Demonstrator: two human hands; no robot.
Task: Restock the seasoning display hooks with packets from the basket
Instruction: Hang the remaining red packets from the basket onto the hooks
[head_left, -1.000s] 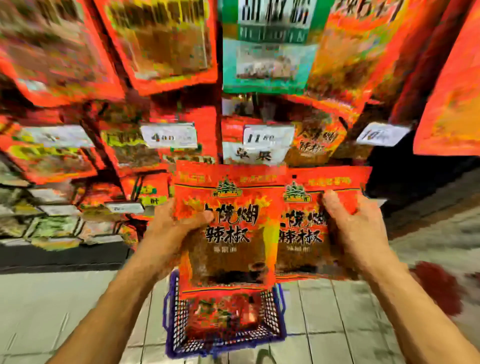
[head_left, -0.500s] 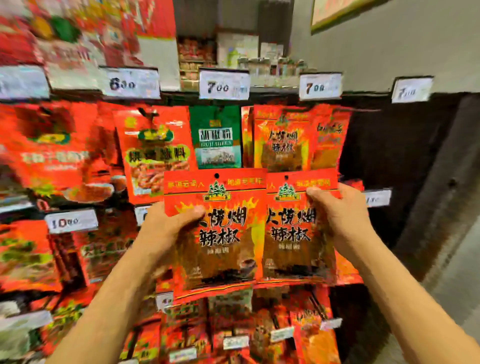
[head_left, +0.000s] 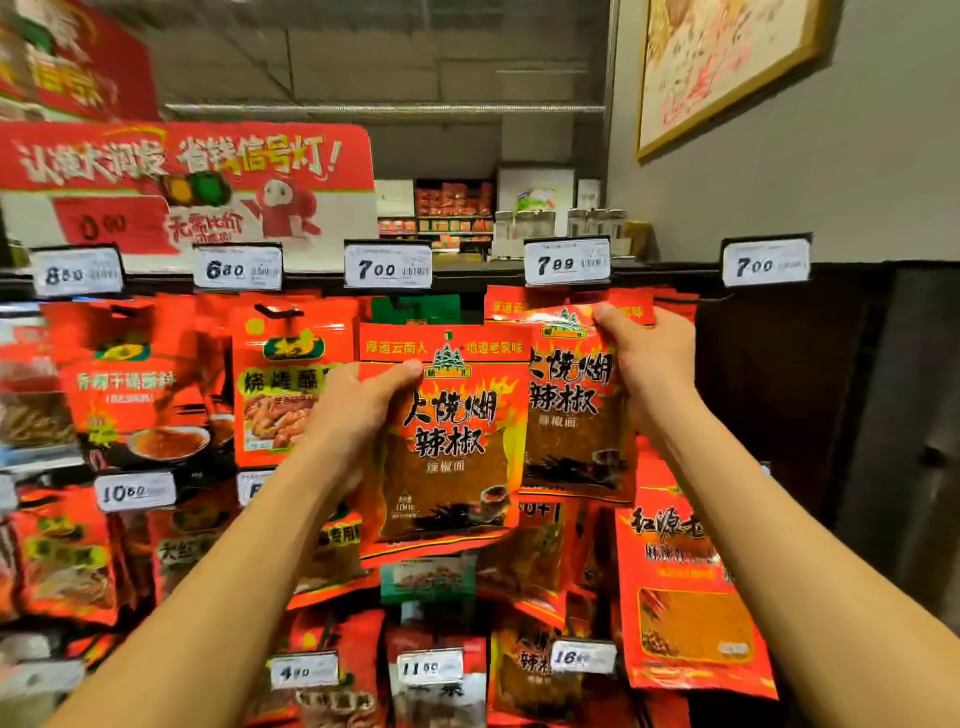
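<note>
Shelf price tags (head_left: 388, 269) read 6.80, 7.00, 7.89, 7.00; the nearest packet (head_left: 452, 441) reads 辣椒面.

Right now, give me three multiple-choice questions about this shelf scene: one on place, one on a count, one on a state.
1. Where is the right-hand packet?
A. Just below the 7.88 price tag
B. In a basket
C. On the floor

2. How many packets do the hands hold?
A. One
B. Two
C. Four

3. What is the left hand doing?
A. Hanging idle
B. Pointing at a tag
C. Gripping the left-hand packet

Answers: 1 A, its top reaches up under that tag. 2 B, the right hand holds one too. 3 C, the thumb lies across its front.
</note>
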